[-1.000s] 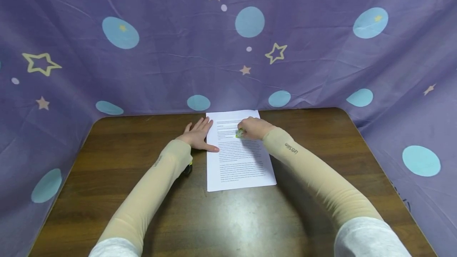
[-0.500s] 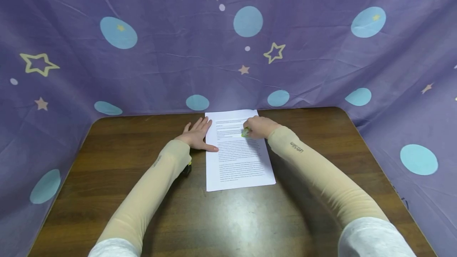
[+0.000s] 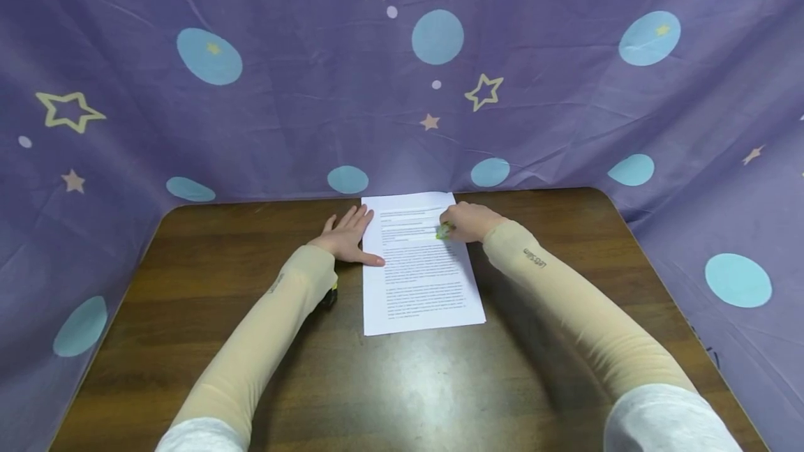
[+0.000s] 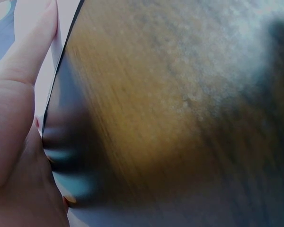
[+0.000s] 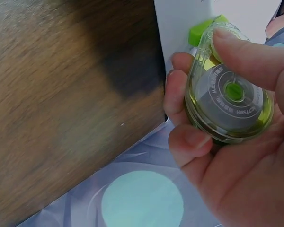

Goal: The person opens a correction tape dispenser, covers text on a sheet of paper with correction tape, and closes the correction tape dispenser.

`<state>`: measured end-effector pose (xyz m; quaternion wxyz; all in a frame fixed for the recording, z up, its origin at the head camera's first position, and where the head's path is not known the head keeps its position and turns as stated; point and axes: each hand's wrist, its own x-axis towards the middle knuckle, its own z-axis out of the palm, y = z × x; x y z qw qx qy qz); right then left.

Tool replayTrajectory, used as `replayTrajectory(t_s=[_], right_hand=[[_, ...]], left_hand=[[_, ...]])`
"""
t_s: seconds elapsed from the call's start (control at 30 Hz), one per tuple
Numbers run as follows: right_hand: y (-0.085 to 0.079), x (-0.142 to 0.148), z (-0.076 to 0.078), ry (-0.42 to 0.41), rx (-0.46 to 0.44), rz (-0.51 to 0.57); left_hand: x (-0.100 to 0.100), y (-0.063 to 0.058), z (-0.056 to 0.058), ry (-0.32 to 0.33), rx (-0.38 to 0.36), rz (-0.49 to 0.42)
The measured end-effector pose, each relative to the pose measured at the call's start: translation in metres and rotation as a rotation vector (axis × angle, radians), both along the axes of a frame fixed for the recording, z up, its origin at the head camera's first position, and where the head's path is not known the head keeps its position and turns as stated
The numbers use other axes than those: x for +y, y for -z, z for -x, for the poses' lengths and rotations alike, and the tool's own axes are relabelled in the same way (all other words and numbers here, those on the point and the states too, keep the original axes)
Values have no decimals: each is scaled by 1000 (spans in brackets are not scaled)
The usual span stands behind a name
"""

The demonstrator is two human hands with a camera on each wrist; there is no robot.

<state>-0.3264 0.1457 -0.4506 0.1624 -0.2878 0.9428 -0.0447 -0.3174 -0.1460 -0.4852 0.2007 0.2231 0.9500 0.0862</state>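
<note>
My right hand (image 3: 470,222) grips a correction tape dispenser (image 5: 229,92), a clear rounded case with a green hub and a green part at its tip. In the right wrist view the thumb lies over the case and the fingers curl beneath it. Its tip is right at the printed sheet (image 3: 417,291), near the right margin in the upper half. A plain white band runs leftward from the tip between the text lines. My left hand (image 3: 347,237) rests with spread, straight fingers on the sheet's left edge, the thumb pointing over the paper.
The paper lies upright on a brown wooden table (image 3: 414,382), its top edge by the purple patterned curtain (image 3: 283,89) behind. Side curtains flank the table. A small black and yellow item (image 3: 329,296) shows under the left wrist.
My right hand has slid rightward across the page with the correction tape dispenser, toward the right margin. The left hand and the paper have stayed in place.
</note>
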Motion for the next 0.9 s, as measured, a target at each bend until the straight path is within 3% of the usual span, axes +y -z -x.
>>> replayTrajectory(t_s=[0.37, 0.73, 0.9], right_hand=[[4, 15, 3, 62, -5, -39], [7, 23, 2, 85, 13, -20], [8, 25, 0, 104, 3, 0]], left_hand=[[1, -2, -1, 3, -6, -10], [-4, 18, 11, -16, -23, -17], [-3, 10, 6, -14, -23, -17]])
